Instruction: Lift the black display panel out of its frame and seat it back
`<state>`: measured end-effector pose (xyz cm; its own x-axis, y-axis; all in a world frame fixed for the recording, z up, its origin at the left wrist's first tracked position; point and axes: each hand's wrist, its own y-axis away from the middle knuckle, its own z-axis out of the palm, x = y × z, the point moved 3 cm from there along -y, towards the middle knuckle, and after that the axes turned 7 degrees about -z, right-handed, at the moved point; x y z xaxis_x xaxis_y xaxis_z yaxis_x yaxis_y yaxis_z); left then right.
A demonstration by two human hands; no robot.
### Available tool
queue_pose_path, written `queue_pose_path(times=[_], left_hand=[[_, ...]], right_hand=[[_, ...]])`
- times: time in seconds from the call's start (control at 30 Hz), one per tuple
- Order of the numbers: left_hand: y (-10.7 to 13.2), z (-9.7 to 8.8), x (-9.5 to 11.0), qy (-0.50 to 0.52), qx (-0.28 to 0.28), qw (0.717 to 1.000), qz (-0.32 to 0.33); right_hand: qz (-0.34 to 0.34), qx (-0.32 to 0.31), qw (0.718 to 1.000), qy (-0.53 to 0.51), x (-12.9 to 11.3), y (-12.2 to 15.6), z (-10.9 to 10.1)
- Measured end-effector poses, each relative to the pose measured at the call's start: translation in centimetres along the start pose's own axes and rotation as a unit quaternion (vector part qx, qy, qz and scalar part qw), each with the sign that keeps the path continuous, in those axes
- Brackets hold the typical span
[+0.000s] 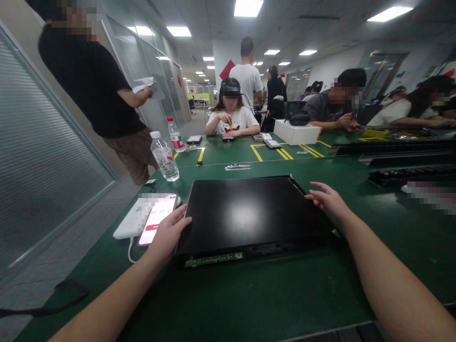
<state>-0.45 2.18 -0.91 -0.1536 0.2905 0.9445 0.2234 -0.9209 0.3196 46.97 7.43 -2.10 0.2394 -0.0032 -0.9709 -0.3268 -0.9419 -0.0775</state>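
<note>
A black LCD panel (245, 209) lies flat on the green table, a ceiling light mirrored in its glossy face. Along its near edge shows a strip of green circuit board (213, 260). My left hand (173, 228) holds the panel's left edge, thumb on top and fingers along the side. Beside the right edge is my right hand (329, 202), fingers apart and fingertips close to the frame; whether they touch it I cannot tell. At the panel's far right corner a small light-coloured bit (291, 176) sticks up.
Left of the panel lie a phone (158, 218) and a white box-like device (130, 218) with a cable. Two water bottles (166, 159) stand behind. Black metal strips (409, 175) lie at right. Across the table a person (233, 111) works with small parts; others sit or stand around.
</note>
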Motion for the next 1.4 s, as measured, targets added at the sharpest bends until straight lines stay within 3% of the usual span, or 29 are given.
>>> queue_pose_path(times=[0.2,0.47,0.57,0.73,0.97,1.13,1.4], left_hand=[[-0.4,-0.1,-0.5,0.018,-0.04,0.999,-0.028],[0.7,0.4,0.9,0.017,-0.023,0.997,-0.07],[0.6,0.2,1.3,0.042,-0.023,0.997,-0.059],[0.5,0.0,1.3,0.036,-0.072,0.995,-0.059],[0.5,0.2,1.1,0.044,-0.052,0.996,-0.058],[-0.1,0.0,0.5,0.05,-0.081,0.994,-0.044],[-0.5,-0.4,-0.1,-0.011,-0.108,0.994,-0.026]], right_hand=[[-0.002,-0.004,1.0,0.014,0.3,-0.1,0.0],[-0.002,-0.001,1.0,0.009,0.4,-0.2,-0.1],[0.01,-0.003,1.0,-0.003,0.1,0.0,0.1],[0.022,-0.002,1.0,-0.016,0.0,0.1,0.1],[0.027,0.006,0.999,-0.016,-0.2,0.2,0.0],[0.035,0.003,0.999,-0.024,-0.1,0.1,0.1],[0.013,0.001,1.0,0.017,0.6,-0.4,-0.3]])
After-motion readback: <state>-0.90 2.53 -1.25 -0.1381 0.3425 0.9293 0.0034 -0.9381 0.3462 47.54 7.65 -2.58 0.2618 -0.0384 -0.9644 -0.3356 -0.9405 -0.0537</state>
